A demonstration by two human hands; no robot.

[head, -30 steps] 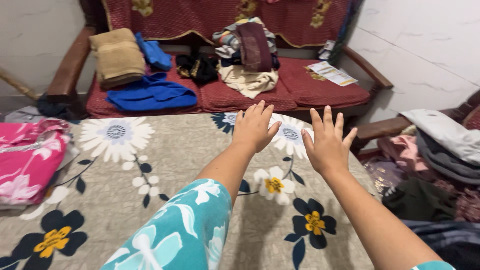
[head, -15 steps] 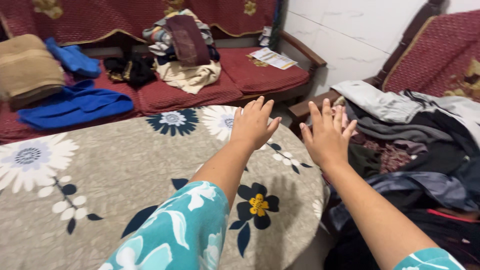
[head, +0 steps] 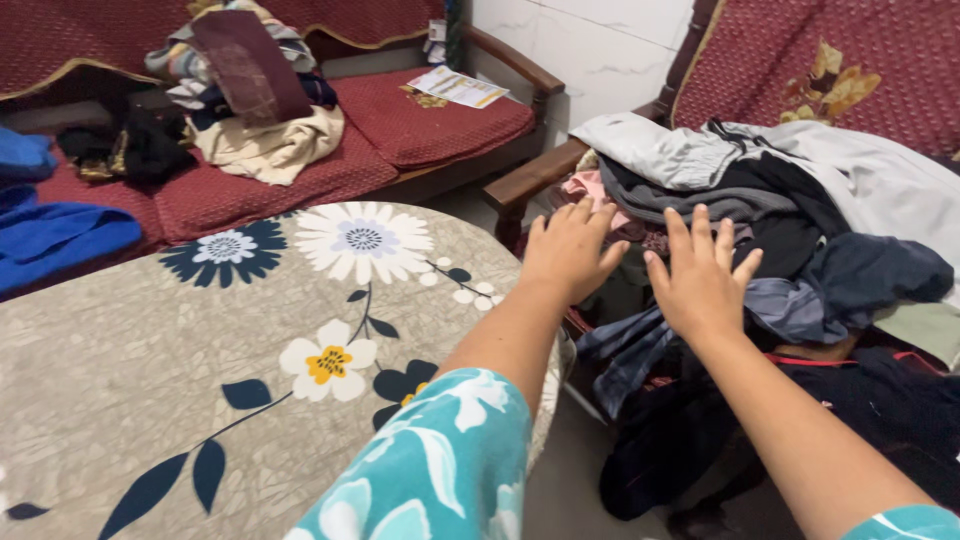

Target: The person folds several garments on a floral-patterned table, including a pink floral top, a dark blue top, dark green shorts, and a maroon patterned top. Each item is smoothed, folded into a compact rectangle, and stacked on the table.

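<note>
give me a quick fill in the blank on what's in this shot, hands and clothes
1. Both hands, left hand and right hand, are ____, with fingers spread.
2. They reach over the pile of clothes heaped on a ____ chair.
3. The table cover beside them is printed with ____.
4. A blue cloth lies on the ____.

Missing words: open; red; flowers; sofa

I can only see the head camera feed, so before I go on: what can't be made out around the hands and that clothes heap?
- Head view: whether the left hand or right hand touches the clothes pile; only their backs show.
- Palms and fabric beneath: hidden by the hands.
- Lower pile layers: covered by the upper garments.
- Chair seat: buried under the pile; its right side is cut off by the frame edge.
</note>
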